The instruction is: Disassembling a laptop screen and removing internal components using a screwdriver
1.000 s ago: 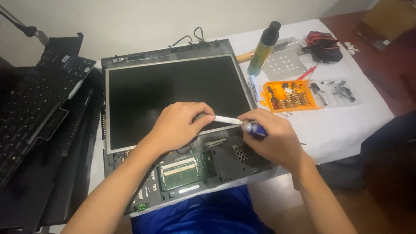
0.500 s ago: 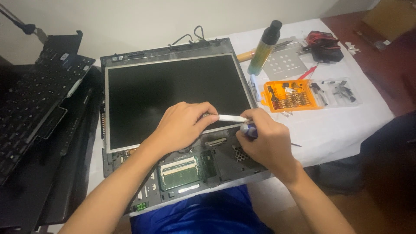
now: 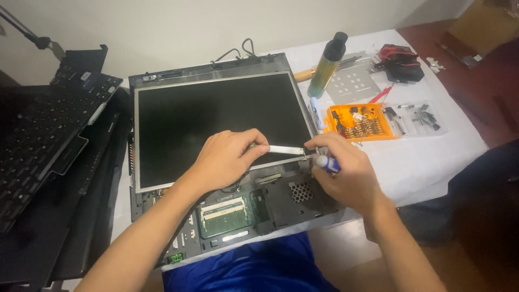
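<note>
Screwdriver work sits at the lower right corner of the bare LCD panel, which lies flat over the opened laptop base. The right hand is closed around the blue-capped handle; the left hand pinches a thin white strip beside the tip. Risk lies in a slip — the tip is not clearly visible, and a skid could scratch the dark screen or jab the exposed board below. Any loosened screw could drop into the chassis, far from the orange bit case on the white table.
</note>
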